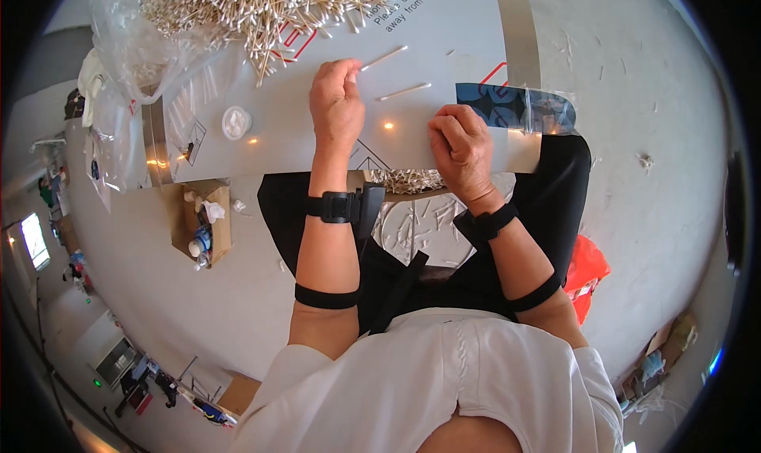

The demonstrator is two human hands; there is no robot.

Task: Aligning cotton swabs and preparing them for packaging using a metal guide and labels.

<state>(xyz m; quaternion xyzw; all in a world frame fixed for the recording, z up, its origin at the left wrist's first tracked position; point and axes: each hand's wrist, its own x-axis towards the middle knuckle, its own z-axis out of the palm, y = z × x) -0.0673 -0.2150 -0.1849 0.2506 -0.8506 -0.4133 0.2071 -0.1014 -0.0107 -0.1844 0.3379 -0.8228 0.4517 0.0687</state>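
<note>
My left hand is closed in a pinch above the grey sheet-topped table. A cotton swab slants away from its fingertips, with one end touching them. A second cotton swab lies loose between my two hands. My right hand is curled closed near the table's front edge; whatever its fingers hold is hidden. Just beyond it lies a blue patterned plastic bag with a clear end. At the far left a large heap of cotton swabs spreads over the table.
A small round white tub and clear plastic bags are on the table's left side. Below the front edge sits a container of swabs. A cardboard box with bottles stands on the floor at left; a red bag lies right.
</note>
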